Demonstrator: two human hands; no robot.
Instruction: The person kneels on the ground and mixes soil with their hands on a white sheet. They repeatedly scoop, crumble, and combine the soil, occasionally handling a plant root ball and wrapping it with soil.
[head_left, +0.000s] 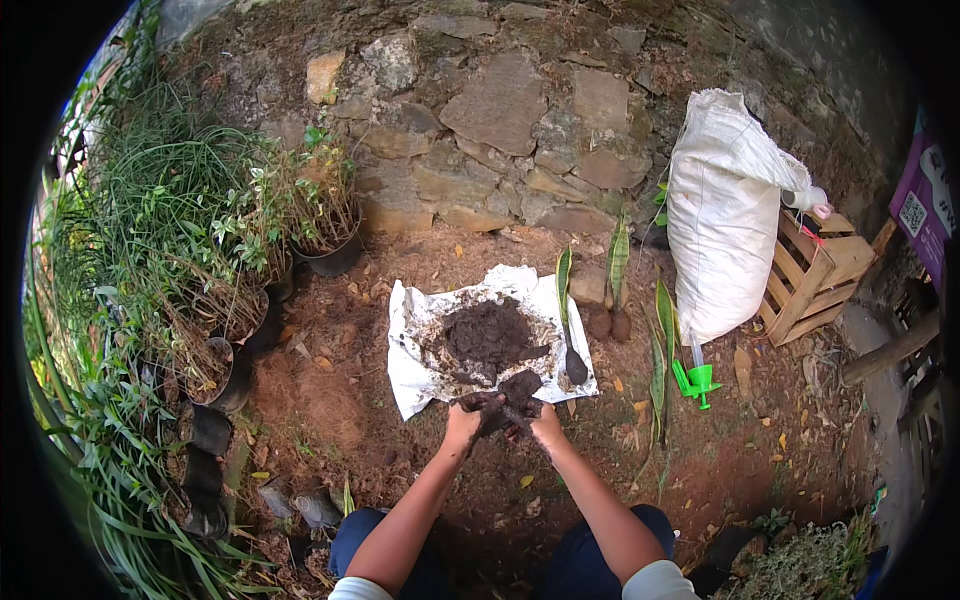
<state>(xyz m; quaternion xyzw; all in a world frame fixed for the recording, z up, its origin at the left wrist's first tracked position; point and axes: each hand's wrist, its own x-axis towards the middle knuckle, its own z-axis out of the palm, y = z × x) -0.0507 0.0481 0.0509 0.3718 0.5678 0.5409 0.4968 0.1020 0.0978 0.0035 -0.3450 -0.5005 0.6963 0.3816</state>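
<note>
Both hands are smeared with dark wet soil and meet just over the near edge of a white plastic sheet (409, 375). My left hand (466, 421) and my right hand (543, 421) hold a dark soil clump (520, 385) between them; its lower part is hidden by soiled fingers. Beyond them, a heap of dark wet soil (491, 330) sits mid-sheet. To its right lies a snake plant leaf (564, 289) with a dark soil ball (576, 367) around its base. Off the sheet, more snake plant leaves (618, 259) end in brown balls (620, 327).
Long snake plant leaves (658, 375) lie farther right, beside a green sprayer head (699, 382). A full white woven sack (724, 225) leans by a wooden crate (814, 277). Potted plants (330, 259) line the left side. A stone wall (495, 105) stands behind.
</note>
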